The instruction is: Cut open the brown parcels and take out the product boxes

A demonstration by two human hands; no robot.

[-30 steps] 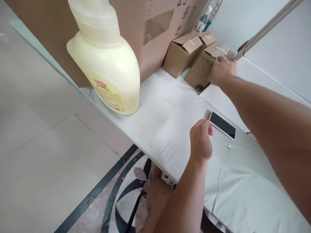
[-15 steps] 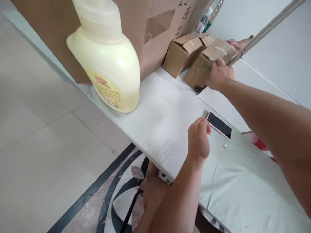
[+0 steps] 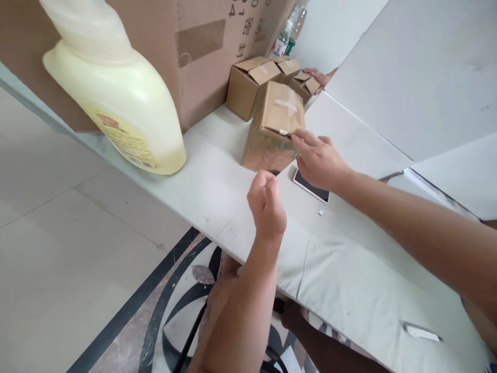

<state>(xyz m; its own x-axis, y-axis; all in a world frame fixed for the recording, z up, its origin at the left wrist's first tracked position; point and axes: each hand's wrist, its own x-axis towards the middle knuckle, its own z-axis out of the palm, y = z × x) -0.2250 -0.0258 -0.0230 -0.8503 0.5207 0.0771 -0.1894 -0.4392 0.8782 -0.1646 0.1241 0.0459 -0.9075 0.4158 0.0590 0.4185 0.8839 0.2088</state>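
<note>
Here's the right hand (image 3: 316, 159), fingers pinched over the near right corner of the taped carton (image 3: 276, 122), which sits mid-tabletop (image 3: 213, 176) in front of a row of smaller boxes. A little white piece (image 3: 284, 133) pokes out by the fingertips; too small to name, and whether it's in the pinch or on the carton, I can't tell. And the left hand (image 3: 267, 203): curled into a fist just in front of the carton's lower edge, its palm turned out of sight, so whatever it may hold is hidden.

Behind the right hand, a phone (image 3: 308, 185) lies flat, one end covered. At the back, a co-worker's hand (image 3: 316, 77) rests at a small box (image 3: 305, 85); the white partition (image 3: 388, 98) blocks out the rest of that person.

Containers now! The taped carton's top is down, contents hidden. A brown box (image 3: 244, 93) on the left has its top flaps folded over. The huge cardboard box (image 3: 204, 77) runs out of the picture, and so does the top of the pale yellow jug (image 3: 120, 103), its fill level hard to read. Plastic bottles (image 3: 281, 42) peek out, partly hidden, behind the boxes.
</note>
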